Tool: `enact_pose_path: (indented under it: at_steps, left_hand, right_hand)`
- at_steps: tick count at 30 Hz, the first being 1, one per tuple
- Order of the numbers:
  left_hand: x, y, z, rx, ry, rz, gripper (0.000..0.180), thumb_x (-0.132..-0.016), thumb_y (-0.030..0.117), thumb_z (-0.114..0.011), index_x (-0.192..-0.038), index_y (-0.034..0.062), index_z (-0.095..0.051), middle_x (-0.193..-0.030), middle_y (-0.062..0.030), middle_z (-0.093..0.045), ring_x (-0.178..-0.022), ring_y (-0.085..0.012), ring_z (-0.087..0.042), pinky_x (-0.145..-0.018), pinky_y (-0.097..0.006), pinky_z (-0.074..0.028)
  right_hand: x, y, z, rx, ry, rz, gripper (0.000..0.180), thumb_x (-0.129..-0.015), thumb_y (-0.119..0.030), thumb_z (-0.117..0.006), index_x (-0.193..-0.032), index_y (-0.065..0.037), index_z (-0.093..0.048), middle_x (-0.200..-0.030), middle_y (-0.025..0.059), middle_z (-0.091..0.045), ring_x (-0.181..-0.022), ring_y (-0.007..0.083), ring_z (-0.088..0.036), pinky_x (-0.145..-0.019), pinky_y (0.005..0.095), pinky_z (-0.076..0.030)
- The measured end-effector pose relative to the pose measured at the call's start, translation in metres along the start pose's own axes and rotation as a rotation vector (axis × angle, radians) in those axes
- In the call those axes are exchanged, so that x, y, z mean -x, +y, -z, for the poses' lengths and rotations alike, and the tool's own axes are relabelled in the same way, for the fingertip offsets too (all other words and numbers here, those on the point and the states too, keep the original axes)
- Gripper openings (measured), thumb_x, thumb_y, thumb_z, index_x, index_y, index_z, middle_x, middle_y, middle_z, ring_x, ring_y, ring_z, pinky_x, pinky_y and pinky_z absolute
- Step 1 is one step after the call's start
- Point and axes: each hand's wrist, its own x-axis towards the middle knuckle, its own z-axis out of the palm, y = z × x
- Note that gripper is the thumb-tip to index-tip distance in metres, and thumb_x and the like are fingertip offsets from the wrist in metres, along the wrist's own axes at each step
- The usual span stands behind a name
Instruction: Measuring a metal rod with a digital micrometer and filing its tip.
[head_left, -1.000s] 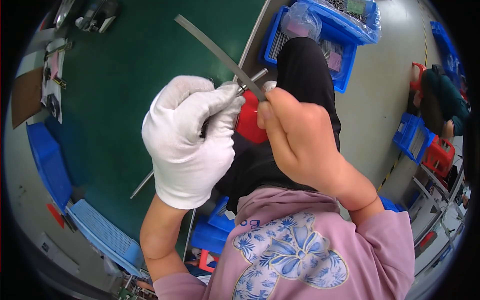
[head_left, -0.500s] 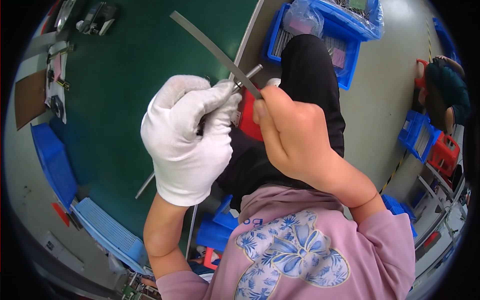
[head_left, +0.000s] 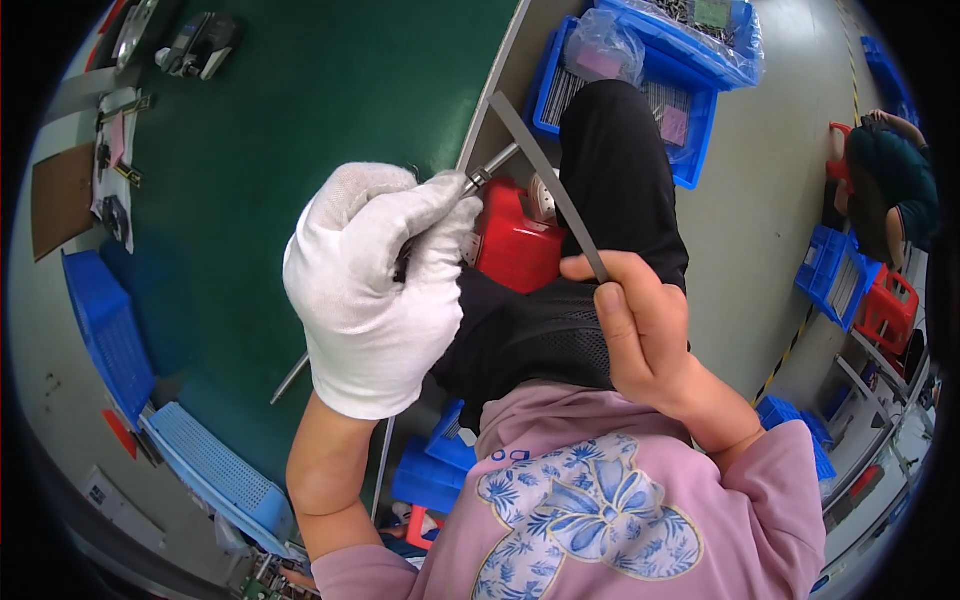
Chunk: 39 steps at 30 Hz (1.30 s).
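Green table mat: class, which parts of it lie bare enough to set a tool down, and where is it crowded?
The green table mat is bare across its middle, between the white-gloved left hand and the small tools at its far edge. Clutter lines its left border by the brown card.

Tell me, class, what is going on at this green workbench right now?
A seated person works over the edge of a green-topped bench. The white-gloved left hand grips a thin metal rod, whose tip pokes out past the fingers. The bare right hand holds a long flat grey metal file by its lower end, the blade apart from the rod. A red box-shaped object rests on the person's lap.
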Motion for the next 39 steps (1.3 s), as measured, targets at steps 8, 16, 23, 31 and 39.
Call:
enact_pose_path:
  at_steps: [8, 16, 23, 31, 39]
  left_hand:
    - [-0.001, -0.005, 0.001, -0.092, 0.002, -0.102, 0.019, -0.066, 0.001, -0.074, -0.084, 0.0047, -0.066, -0.071, -0.0069, -0.055, -0.057, -0.0201, -0.055, -0.048, -0.03, -0.043]
    - [-0.001, -0.006, 0.002, -0.088, -0.008, -0.117, 0.017, -0.07, 0.0, -0.074, -0.084, 0.0031, -0.065, -0.075, -0.0055, -0.056, -0.06, -0.0124, -0.052, -0.052, -0.023, -0.04]
    - [-0.003, -0.007, 0.003, -0.162, -0.042, -0.149, 0.017, -0.07, 0.0, -0.073, -0.084, 0.003, -0.065, -0.075, -0.0064, -0.056, -0.061, -0.0161, -0.054, -0.053, -0.024, -0.043]
    - [-0.003, -0.007, 0.003, -0.197, -0.053, -0.174, 0.018, -0.07, 0.0, -0.074, -0.085, 0.0032, -0.065, -0.076, -0.0075, -0.057, -0.062, -0.0178, -0.056, -0.054, -0.025, -0.043]
    - [-0.004, -0.009, 0.002, -0.182, -0.015, -0.17, 0.019, -0.063, 0.005, -0.074, -0.079, 0.0065, -0.064, -0.073, -0.0064, -0.057, -0.061, -0.0254, -0.056, -0.052, -0.034, -0.045]
  right_hand:
    - [-0.007, 0.001, -0.009, 0.042, -0.048, 0.098, 0.027, -0.091, 0.0, -0.039, -0.114, 0.004, -0.054, -0.05, -0.0007, -0.034, -0.041, 0.0042, -0.034, -0.043, 0.0213, -0.025]
    - [-0.035, -0.006, -0.019, 0.169, -0.002, 0.113, 0.016, -0.083, -0.002, -0.054, -0.099, -0.003, -0.055, -0.065, 0.0104, -0.061, -0.049, 0.027, -0.057, -0.042, 0.0316, -0.041]
    - [-0.042, 0.0, -0.029, 0.132, 0.126, 0.226, 0.013, -0.083, 0.0, -0.054, -0.096, -0.003, -0.055, -0.066, 0.0108, -0.061, -0.049, 0.0273, -0.057, -0.042, 0.033, -0.041]
    - [-0.048, 0.009, -0.041, 0.139, 0.223, 0.284, 0.014, -0.081, -0.001, -0.057, -0.094, -0.004, -0.055, -0.057, 0.0086, -0.054, -0.045, 0.0243, -0.055, -0.039, 0.0324, -0.038]
    - [-0.058, 0.012, -0.04, 0.232, 0.188, 0.33, 0.014, -0.08, 0.002, -0.056, -0.094, -0.001, -0.056, -0.06, 0.009, -0.058, -0.045, 0.0223, -0.056, -0.04, 0.0295, -0.041]
